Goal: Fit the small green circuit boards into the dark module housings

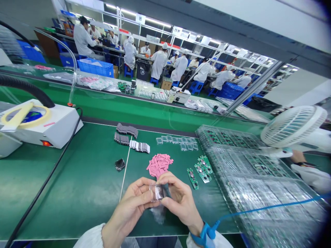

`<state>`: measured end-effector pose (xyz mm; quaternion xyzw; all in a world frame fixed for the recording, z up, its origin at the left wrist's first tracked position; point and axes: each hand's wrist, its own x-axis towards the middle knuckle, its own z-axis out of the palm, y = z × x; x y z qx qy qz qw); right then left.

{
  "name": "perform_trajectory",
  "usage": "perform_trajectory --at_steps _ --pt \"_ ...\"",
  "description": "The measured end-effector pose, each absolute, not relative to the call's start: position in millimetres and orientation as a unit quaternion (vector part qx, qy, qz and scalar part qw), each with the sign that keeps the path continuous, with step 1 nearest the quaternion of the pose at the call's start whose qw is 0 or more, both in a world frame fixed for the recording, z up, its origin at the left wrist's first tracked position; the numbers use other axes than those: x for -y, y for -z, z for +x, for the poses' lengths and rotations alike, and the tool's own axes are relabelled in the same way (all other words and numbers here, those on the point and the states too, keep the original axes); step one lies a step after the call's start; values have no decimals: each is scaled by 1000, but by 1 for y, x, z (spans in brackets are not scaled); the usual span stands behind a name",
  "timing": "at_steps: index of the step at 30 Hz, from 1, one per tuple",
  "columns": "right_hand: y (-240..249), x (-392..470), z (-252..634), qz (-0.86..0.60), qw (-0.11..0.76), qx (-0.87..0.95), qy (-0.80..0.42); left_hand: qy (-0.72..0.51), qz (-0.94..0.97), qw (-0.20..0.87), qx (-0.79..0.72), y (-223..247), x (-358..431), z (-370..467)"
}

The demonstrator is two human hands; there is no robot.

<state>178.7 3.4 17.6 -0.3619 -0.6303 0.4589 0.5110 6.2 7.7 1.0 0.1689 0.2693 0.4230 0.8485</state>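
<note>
Between my two hands, just above the green mat (pixel 98 193), is a small clear plastic frame with a dark display piece (pixel 158 192) in it. My left hand (pixel 134 201) pinches its left side with thumb and fingers. On its right side, the thumb and fingers of my right hand (pixel 178 198) close around the edge. A blue wrist strap (pixel 205 236) circles my right wrist. Beyond my hands lies a pile of pink strips (pixel 159 164). Green circuit boards (pixel 203 169) rest to the right, and one dark square piece (pixel 120 164) lies to the left.
Stacked dark and white pieces (pixel 126 130) and rows of clear plastic frames (pixel 178 140) lie farther back. Clear trays with boards (pixel 258 179) fill the right side, beside a white fan (pixel 294 127). A white machine (pixel 51 127) and black cable (pixel 51 175) are at left. Other people work behind.
</note>
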Motion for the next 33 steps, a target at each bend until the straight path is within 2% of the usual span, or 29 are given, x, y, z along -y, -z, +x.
perform_trajectory --at_steps 7,24,33 --pt "-18 -2 178 -375 492 666 -417 -426 172 841 -285 -1 -7 6" --pt "-38 -4 177 -419 375 788 -250 -435 180 834 -286 -1 -8 6" --pt "-48 -6 178 -431 322 794 -283 -427 175 844 -273 0 -9 4"
